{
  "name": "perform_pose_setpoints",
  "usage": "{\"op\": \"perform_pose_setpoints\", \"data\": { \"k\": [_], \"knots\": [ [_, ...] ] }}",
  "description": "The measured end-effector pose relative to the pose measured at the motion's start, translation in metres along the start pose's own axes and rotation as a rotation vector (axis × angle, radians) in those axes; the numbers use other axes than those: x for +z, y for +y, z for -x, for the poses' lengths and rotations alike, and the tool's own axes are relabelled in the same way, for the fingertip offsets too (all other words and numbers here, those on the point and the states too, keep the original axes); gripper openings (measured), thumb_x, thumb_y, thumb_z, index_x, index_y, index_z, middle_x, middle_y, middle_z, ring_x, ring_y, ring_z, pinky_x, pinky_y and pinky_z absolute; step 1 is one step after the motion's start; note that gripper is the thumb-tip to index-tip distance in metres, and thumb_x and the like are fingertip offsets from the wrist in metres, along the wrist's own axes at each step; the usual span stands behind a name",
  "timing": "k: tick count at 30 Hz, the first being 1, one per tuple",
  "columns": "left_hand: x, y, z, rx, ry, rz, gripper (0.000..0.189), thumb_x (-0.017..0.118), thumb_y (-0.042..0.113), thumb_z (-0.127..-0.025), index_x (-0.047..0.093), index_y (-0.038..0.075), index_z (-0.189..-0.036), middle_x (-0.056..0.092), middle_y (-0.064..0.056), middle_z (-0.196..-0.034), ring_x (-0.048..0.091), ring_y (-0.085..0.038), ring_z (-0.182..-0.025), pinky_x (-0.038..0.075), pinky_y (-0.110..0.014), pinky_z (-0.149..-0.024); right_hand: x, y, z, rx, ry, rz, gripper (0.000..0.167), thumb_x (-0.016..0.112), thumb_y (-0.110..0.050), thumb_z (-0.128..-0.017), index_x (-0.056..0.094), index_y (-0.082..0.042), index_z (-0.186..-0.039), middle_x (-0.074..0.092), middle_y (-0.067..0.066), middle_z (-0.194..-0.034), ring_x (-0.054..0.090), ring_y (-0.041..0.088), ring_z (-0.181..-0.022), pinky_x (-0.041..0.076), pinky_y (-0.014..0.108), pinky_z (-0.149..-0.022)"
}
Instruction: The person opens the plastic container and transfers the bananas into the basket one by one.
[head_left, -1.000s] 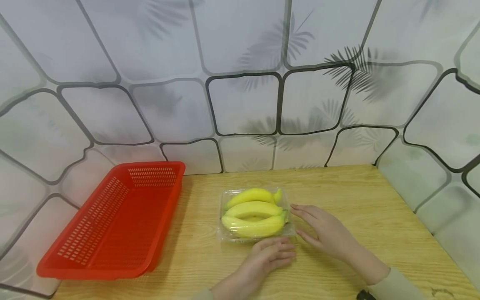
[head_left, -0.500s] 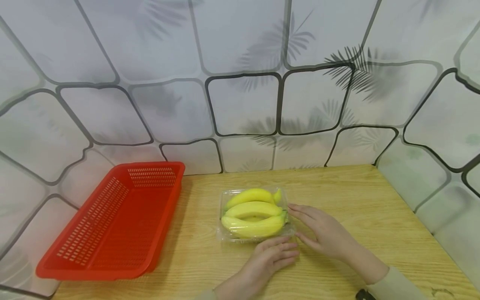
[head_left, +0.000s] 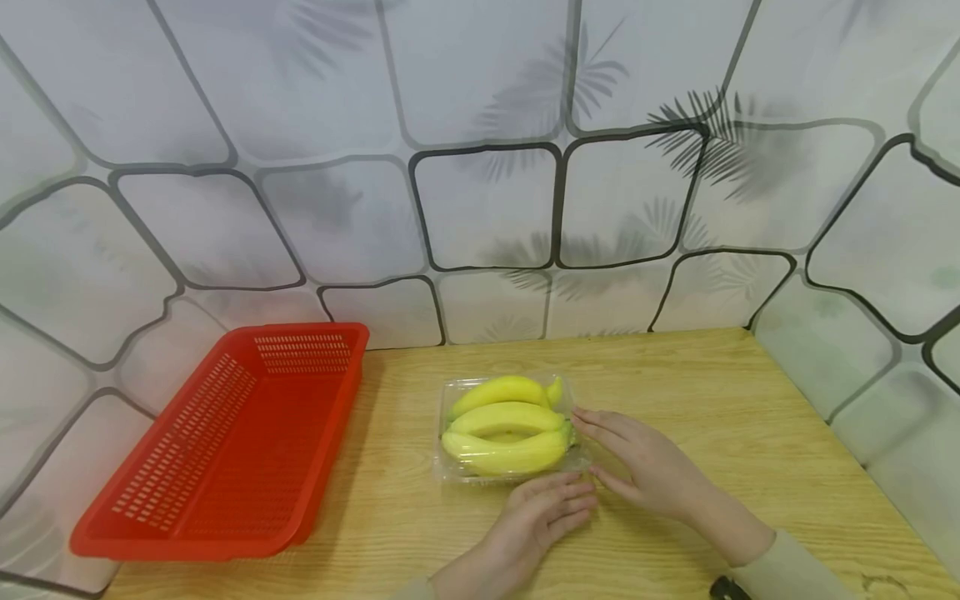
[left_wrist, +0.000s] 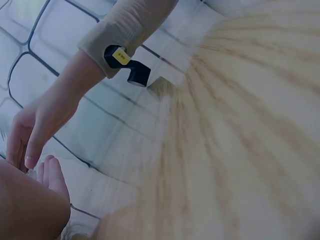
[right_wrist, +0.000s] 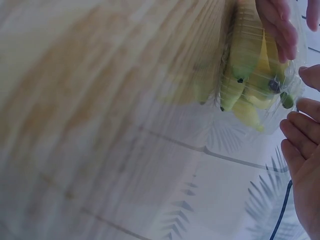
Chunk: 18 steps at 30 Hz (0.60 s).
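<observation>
A clear plastic box (head_left: 577,457) with several yellow bananas (head_left: 504,418) in it stands on the wooden table in the head view. At its near right corner lies my left hand (head_left: 531,523), fingers extended along the near side. Beside the right side is my right hand (head_left: 651,462), fingers stretched toward the box, fingertips at its edge. Neither hand is curled round anything. In the right wrist view the greenish banana ends (right_wrist: 243,75) show through the plastic, between both hands. The left wrist view shows mainly the right hand (left_wrist: 42,122) and bare tabletop.
A red plastic basket (head_left: 311,492) with slotted walls stands on the table to the left of the box. Behind and on both sides rise patterned walls (head_left: 487,208). A black wrist device (left_wrist: 137,70) sits at the right sleeve.
My right hand has shifted slightly left, its fingertips now at the box's edge. The left hand has moved a little to the right. The box stays almost in place.
</observation>
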<state>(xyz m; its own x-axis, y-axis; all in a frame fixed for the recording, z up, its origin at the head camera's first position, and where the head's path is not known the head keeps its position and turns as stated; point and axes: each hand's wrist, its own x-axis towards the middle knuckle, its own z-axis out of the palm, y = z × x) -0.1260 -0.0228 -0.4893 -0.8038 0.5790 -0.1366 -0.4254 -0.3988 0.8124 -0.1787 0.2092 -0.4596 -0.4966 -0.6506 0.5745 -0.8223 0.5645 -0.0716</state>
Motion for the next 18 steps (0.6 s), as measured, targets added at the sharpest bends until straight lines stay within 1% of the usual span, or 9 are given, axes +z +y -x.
{"op": "perform_pose_setpoints", "data": {
  "k": [3,6,10,12,16,18],
  "knots": [
    [0.001,0.000,-0.001,-0.003,0.018,0.026,0.057,0.051,0.019,-0.110,0.037,-0.016,-0.153,0.051,-0.029,-0.155,0.055,-0.034,-0.144,0.051,-0.034,-0.117,0.001,0.001,0.000,-0.001,0.008,0.000,0.052,0.058,-0.040,-0.109,0.061,-0.004,-0.147,0.066,0.012,-0.146,0.068,0.028,-0.124,0.056,0.041,-0.103],
    [0.002,-0.001,-0.002,-0.006,0.041,0.045,0.055,0.052,0.018,-0.110,0.039,-0.016,-0.152,0.053,-0.028,-0.153,0.057,-0.032,-0.142,0.051,-0.034,-0.117,0.001,0.001,0.000,-0.002,0.010,0.000,0.054,0.054,-0.043,-0.111,0.061,-0.004,-0.147,0.066,0.012,-0.146,0.068,0.028,-0.124,0.056,0.041,-0.103],
    [0.004,-0.004,-0.004,-0.013,0.081,0.076,0.050,0.053,0.016,-0.110,0.044,-0.015,-0.148,0.058,-0.025,-0.148,0.063,-0.027,-0.134,0.053,-0.033,-0.115,0.001,0.001,-0.001,-0.004,0.008,0.000,0.054,0.053,-0.044,-0.111,0.062,-0.003,-0.146,0.066,0.012,-0.145,0.068,0.029,-0.124,0.057,0.043,-0.101],
    [0.006,-0.005,-0.006,-0.015,0.111,0.088,0.047,0.054,0.015,-0.109,0.047,-0.014,-0.146,0.062,-0.023,-0.142,0.067,-0.024,-0.129,0.055,-0.032,-0.113,0.001,0.001,-0.001,-0.003,0.007,0.000,0.055,0.051,-0.045,-0.111,0.062,-0.003,-0.146,0.066,0.012,-0.145,0.068,0.029,-0.124,0.057,0.043,-0.102],
    [0.009,-0.006,-0.007,-0.018,0.158,0.089,0.042,0.053,0.013,-0.110,0.050,-0.012,-0.143,0.068,-0.017,-0.133,0.071,-0.018,-0.120,0.057,-0.030,-0.110,0.000,0.000,-0.001,-0.003,0.008,-0.003,0.059,0.044,-0.049,-0.112,0.063,-0.003,-0.145,0.067,0.012,-0.145,0.069,0.029,-0.123,0.056,0.039,-0.105],
    [0.011,-0.006,-0.008,-0.021,0.173,0.089,0.040,0.052,0.013,-0.110,0.051,-0.012,-0.142,0.069,-0.015,-0.130,0.071,-0.017,-0.118,0.058,-0.029,-0.109,0.000,0.000,-0.001,-0.003,0.011,-0.004,0.060,0.042,-0.049,-0.112,0.063,-0.003,-0.144,0.067,0.012,-0.144,0.069,0.030,-0.123,0.054,0.035,-0.108]
  ]
}}
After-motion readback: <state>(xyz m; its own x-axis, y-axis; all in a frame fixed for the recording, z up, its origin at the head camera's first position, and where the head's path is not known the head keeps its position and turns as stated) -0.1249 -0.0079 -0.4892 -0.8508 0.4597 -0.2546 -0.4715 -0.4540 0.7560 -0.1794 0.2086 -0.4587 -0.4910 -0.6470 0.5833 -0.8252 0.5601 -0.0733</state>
